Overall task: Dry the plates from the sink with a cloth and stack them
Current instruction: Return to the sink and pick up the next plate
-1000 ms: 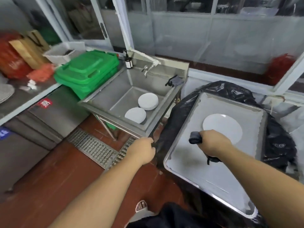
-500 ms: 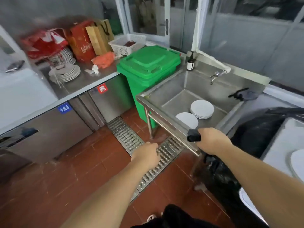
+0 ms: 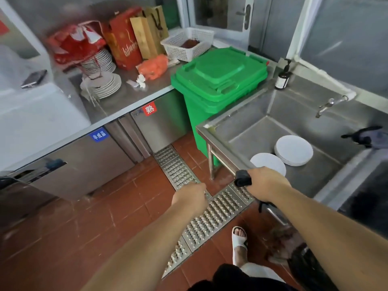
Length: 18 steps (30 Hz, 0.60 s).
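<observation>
the steel counter point(image 3: 117, 106) runs along the left wall, with cabinet doors below it. a blue label point(image 3: 98, 134) and a red label point(image 3: 150, 110) with one white character are stuck on the doors; the blue label's white characters are too small to read with certainty. on the counter stand two stacks of plates point(image 3: 100, 80), red and tan gift bags point(image 3: 134, 40) with gold lettering that cannot be read, and a white basket point(image 3: 186, 46) holding something dark red.

the sink point(image 3: 294, 131) stands at the right, its long axis running from near left to far right. its basin holds a stack of white plates point(image 3: 294, 150) lying flat, and a single white plate point(image 3: 267, 164) lying flat just beside the stack, toward the near rim. a tap point(image 3: 327, 105) projects over the basin from the back wall. a dark pump bottle point(image 3: 282, 78) with a pale label stands on the far left corner; its print is unreadable. a dark glove point(image 3: 363, 136) lies on the right rim.

the green bin point(image 3: 218, 80), lid closed, stands between counter and sink.

a metal drain grate point(image 3: 201, 206) crosses the red tiled floor.

the right hand point(image 3: 266, 185) is over the near rim of the sink, fingers curled into a fist around a dark cloth point(image 3: 242, 178). the cloth's rolled end points left out of the fist and a dark strip hangs below the wrist.

the left hand point(image 3: 191, 197) hovers over the grate, fingers curled inward and pressed together, with nothing visible in it.
</observation>
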Available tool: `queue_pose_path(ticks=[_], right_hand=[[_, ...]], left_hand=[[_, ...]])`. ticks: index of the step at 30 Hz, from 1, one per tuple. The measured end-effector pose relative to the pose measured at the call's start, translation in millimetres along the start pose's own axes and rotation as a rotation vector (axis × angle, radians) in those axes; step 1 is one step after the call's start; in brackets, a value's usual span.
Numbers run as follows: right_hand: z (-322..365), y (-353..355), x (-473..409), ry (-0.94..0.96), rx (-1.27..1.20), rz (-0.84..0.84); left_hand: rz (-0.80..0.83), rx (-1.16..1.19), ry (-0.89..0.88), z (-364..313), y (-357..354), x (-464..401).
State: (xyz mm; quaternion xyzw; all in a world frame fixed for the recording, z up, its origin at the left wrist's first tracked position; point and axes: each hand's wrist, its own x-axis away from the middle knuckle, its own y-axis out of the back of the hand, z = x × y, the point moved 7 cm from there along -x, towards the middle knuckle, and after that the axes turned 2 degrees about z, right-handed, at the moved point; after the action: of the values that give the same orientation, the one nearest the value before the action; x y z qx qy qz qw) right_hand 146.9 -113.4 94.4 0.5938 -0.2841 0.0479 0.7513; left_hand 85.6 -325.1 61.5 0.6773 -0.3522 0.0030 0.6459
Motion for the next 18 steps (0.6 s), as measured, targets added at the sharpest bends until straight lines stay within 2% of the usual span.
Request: queue_pose_path(ticks=[8,18], right_hand=[[-53,63,-94,0.0,0.038,0.019],[-137,85,-148,-0.133,-0.201,-0.014]], left_hand=[[-0.037,-0.005,0.021,-56,77,-104],[0.025,-0.071,-0.047,-125,105,-194]])
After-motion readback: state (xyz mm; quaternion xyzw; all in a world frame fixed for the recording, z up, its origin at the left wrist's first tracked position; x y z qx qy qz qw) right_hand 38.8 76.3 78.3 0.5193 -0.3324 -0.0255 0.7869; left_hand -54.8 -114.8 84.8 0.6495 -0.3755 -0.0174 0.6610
